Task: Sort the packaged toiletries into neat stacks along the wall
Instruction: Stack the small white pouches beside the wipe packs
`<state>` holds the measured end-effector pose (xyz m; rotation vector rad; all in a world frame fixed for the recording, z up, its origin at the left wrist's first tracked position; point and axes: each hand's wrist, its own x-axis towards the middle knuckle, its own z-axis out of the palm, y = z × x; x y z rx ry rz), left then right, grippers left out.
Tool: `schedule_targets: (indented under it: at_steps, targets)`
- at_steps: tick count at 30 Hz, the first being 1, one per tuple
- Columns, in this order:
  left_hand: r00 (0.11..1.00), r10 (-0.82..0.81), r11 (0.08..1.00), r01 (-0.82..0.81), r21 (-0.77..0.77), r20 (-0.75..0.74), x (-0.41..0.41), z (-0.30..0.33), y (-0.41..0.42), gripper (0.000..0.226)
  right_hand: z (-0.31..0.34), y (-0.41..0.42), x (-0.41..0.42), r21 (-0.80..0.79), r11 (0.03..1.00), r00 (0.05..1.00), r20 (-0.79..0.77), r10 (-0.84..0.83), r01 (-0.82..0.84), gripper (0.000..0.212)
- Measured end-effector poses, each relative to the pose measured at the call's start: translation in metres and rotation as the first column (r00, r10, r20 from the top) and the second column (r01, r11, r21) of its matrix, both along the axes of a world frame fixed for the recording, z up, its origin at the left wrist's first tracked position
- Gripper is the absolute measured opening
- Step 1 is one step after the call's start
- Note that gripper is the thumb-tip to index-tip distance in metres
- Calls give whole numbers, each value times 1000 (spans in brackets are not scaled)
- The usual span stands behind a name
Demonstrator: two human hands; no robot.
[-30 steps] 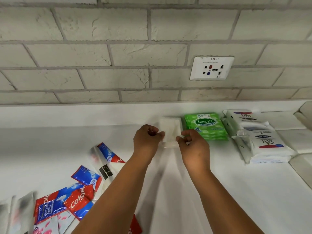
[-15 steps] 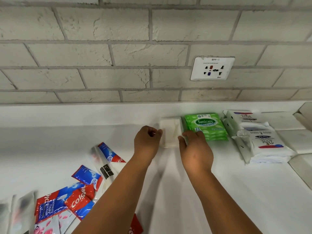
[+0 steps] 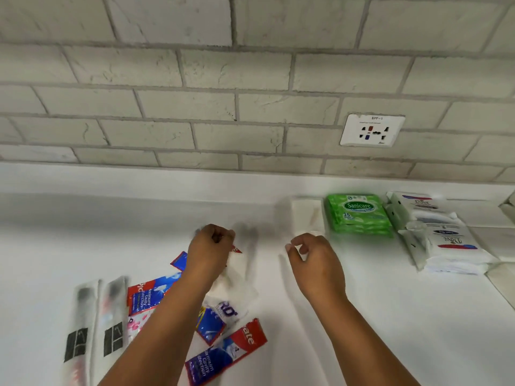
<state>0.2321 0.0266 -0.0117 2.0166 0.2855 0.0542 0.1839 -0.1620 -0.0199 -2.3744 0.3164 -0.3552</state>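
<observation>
Head view, nearest first: a loose scatter of toothpaste sachets (image 3: 223, 355) lies at the near left of the white surface (image 3: 390, 330), with two long clear-wrapped sticks (image 3: 80, 330) further left. These flat foil packets look light, floppy and slick; they are likely best pinched by an edge or corner, or slid together flat. Above the pile, the left hand (image 3: 209, 252) is curled with its fingertips together; whether it pinches a sachet is blurred, so I cannot tell. The right hand (image 3: 315, 260) hovers loosely curled and holds nothing. Far right along the wall (image 3: 250, 107) stand the sorted stacks: a small white packet pile (image 3: 305, 211), green Sanicare wipes (image 3: 358, 214), then white Dove packs (image 3: 446, 238), soft but squarer.
</observation>
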Motion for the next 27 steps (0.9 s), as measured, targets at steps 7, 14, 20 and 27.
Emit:
schedule_targets:
  at_steps: [7,14,20,27]
  targets:
    - [999,15,978,-5,210,-46,-29,-25,45,9,-20,42,-13,135,977,953,-234,192,-164,7]
    - [996,-67,827,26,562,53,-37,-32,31,48,-24,72,24,59,985,947,-272,171,-161,39]
    - [984,-163,734,173,657,-78,-34,-37,39,51,-29,80,31,-77,965,925,-312,215,-250,48]
    - [981,-187,718,170,675,-48,-36,-43,47,50,-30,81,36,-15,976,921,-333,200,-218,37]
